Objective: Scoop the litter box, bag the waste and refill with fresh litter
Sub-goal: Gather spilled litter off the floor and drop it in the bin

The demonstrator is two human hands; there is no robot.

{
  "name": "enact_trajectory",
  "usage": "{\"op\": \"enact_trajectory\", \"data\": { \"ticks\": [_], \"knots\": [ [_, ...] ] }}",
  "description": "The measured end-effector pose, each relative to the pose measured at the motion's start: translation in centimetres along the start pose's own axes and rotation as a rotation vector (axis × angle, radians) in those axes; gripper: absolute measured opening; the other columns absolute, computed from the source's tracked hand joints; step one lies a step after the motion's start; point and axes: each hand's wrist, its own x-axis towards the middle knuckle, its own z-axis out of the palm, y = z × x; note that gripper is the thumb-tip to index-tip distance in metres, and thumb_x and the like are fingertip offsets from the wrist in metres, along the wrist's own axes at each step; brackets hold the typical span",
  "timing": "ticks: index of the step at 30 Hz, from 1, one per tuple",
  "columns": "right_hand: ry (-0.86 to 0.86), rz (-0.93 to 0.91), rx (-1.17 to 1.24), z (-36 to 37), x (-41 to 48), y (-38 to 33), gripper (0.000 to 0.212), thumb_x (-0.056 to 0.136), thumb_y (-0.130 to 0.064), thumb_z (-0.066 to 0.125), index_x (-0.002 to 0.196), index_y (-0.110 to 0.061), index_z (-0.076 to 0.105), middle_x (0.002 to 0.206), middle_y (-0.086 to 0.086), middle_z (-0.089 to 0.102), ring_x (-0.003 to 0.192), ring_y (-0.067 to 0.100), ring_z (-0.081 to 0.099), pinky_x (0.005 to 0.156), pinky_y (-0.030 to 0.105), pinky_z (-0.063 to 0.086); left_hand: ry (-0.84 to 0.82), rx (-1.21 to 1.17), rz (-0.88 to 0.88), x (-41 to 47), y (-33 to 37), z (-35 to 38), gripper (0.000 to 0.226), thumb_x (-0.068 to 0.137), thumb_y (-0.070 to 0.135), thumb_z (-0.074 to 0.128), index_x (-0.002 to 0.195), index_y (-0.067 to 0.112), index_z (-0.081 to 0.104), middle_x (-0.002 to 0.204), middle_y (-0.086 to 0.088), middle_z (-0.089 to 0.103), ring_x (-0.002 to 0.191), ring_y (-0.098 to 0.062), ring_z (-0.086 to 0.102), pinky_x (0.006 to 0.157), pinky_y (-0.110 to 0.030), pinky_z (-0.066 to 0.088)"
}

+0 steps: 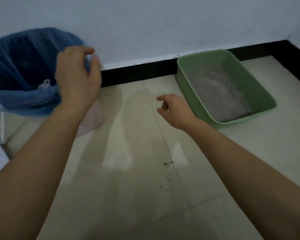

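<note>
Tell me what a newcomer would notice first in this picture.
The left hand pinches the rim of the blue bag lining a bin at far left. The right hand hangs loosely curled and empty over the tiled floor, just left of the green litter box, which sits by the wall at right with grey litter inside.

Two hands are counted: left hand [78, 78], right hand [175, 110]. One bin [93, 116] is seen, one bag [21, 66], one tray [261, 90].

Head-worn view, angled down at floor [145, 187], near wall corner
</note>
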Motion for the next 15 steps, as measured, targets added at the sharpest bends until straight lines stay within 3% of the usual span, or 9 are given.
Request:
{"op": "enact_trajectory", "data": {
  "ticks": [2,5,8,11,13,15],
  "knots": [
    [-0.062,0.061,-0.008,1.7,-3.3,3.6,0.037,0.096,-0.021,0.06,0.133,-0.02,0.06,0.099,-0.001,0.061,0.089,0.019,0.059,0.084,0.03,0.049,-0.026,-0.058,0.133,-3.1,2.6,2.5,0.026,0.098,0.026,0.048,0.112,0.011,0.063,0.111,-0.009,0.063,0.106,-0.024,0.053,0.09,-0.023,0.034],
    [-0.101,0.147,-0.005,5.5,-8.3,7.7,0.038,0.1,-0.019,0.049,0.138,-0.019,0.054,0.125,0.007,0.063,0.113,0.027,0.059,0.092,0.033,0.046,-0.244,-0.101,0.265,-9.1,4.2,6.7,0.025,0.094,0.019,0.051,0.113,0.009,0.064,0.111,-0.009,0.064,0.105,-0.025,0.056,0.093,-0.03,0.04],
    [-0.148,0.196,-0.108,9.2,-13.0,10.0,0.05,0.102,-0.031,0.038,0.149,-0.011,0.04,0.151,0.013,0.043,0.136,0.032,0.04,0.109,0.04,0.038,-0.588,-0.073,0.244,-16.3,3.3,10.0,0.035,0.092,0.02,0.048,0.121,0.008,0.063,0.118,-0.011,0.065,0.112,-0.03,0.059,0.096,-0.038,0.044],
    [-0.12,0.168,-0.217,12.3,-17.2,10.9,0.064,0.1,-0.046,0.029,0.149,-0.006,0.038,0.159,0.018,0.028,0.145,0.038,0.029,0.114,0.049,0.028,-0.851,0.049,0.252,-22.4,1.4,11.0,0.051,0.096,0.03,0.036,0.139,0.006,0.05,0.137,-0.013,0.056,0.125,-0.031,0.054,0.104,-0.041,0.042],
    [-0.152,0.161,-0.256,13.6,-18.7,11.0,0.071,0.1,-0.054,0.021,0.155,-0.01,0.026,0.164,0.017,0.011,0.151,0.036,0.011,0.12,0.05,0.014,-0.951,0.157,0.197,-24.8,0.3,10.9,0.058,0.099,0.034,0.025,0.149,0.007,0.034,0.152,-0.011,0.04,0.138,-0.027,0.041,0.113,-0.041,0.033],
    [-0.185,0.144,-0.254,14.5,-19.3,11.0,0.071,0.099,-0.058,0.013,0.159,-0.021,0.008,0.165,0.011,-0.009,0.151,0.031,-0.011,0.121,0.049,-0.003,-0.955,0.232,0.139,-26.2,-0.6,10.5,0.058,0.098,0.032,0.022,0.147,0.006,0.04,0.151,-0.012,0.042,0.138,-0.027,0.042,0.111,-0.045,0.033]
  ]
}}
